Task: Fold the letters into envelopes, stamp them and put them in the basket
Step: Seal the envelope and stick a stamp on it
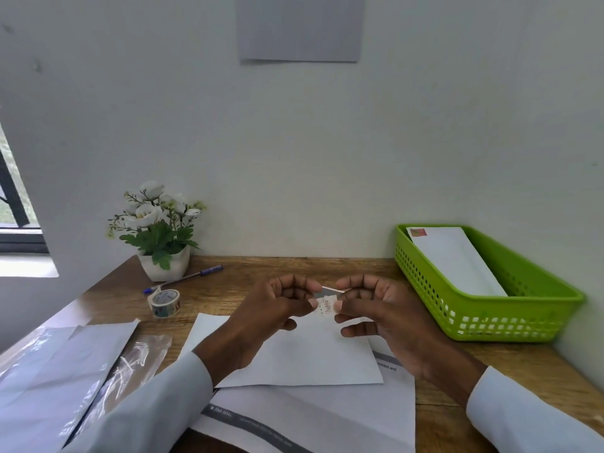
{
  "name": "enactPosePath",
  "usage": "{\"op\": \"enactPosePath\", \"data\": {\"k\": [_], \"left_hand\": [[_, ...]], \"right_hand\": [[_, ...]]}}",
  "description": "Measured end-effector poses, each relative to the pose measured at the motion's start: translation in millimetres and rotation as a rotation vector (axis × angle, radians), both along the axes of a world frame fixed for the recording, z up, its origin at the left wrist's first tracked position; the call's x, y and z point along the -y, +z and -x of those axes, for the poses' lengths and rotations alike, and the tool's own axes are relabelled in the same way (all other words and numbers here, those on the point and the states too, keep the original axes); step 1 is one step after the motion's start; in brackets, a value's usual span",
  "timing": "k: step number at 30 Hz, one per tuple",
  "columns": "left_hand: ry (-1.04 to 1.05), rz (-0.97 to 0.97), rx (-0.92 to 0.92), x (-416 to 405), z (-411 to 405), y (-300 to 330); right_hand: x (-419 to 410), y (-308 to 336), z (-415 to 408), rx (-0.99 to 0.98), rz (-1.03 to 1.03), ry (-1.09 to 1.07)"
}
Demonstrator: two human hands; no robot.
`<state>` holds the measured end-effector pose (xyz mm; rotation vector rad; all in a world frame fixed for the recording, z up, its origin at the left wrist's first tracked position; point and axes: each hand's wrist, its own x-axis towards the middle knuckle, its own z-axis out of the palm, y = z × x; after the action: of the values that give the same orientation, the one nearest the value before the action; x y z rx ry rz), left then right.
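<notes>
A small cream stamp [327, 305] with toothed edges is pinched between both hands above the desk. My left hand [274, 308] grips its left side with thumb and fingers; my right hand [376, 308] grips its right side. A thin backing strip sticks out behind the stamp. Below the hands a white envelope [310, 358] lies flat on the desk, on top of printed letter sheets [310, 420]. The green basket [529, 325] stands at the right and holds one stamped white envelope [454, 259].
A roll of patterned tape [165, 303] and a blue pen [184, 278] lie left of the hands. A white pot of artificial flowers [157, 237] stands by the wall. More envelopes and a clear plastic sleeve [137, 361] lie at the left front.
</notes>
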<state>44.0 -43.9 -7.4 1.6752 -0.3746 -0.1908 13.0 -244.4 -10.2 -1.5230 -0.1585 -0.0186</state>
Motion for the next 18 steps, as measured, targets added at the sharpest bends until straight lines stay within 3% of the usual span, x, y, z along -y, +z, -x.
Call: {"op": "enactPosePath", "data": {"k": [6, 10, 14, 18], "left_hand": [[-0.020, 0.027, 0.072, 3.3, 0.2, -3.0], [-0.030, -0.097, 0.224, 4.8, -1.6, -5.8], [-0.063, -0.207, 0.327, 5.0, -3.6, -5.9], [-0.061, -0.193, 0.341, 5.4, -3.7, -2.4]], "right_hand": [[-3.8, 0.1, 2.4, -0.094, 0.155, 0.131], [-3.5, 0.2, 2.8, -0.078, 0.263, 0.118], [-0.3, -1.0, 0.7, -0.083, 0.238, 0.069], [2.1, 0.3, -0.1, -0.112, 0.170, 0.024]]}}
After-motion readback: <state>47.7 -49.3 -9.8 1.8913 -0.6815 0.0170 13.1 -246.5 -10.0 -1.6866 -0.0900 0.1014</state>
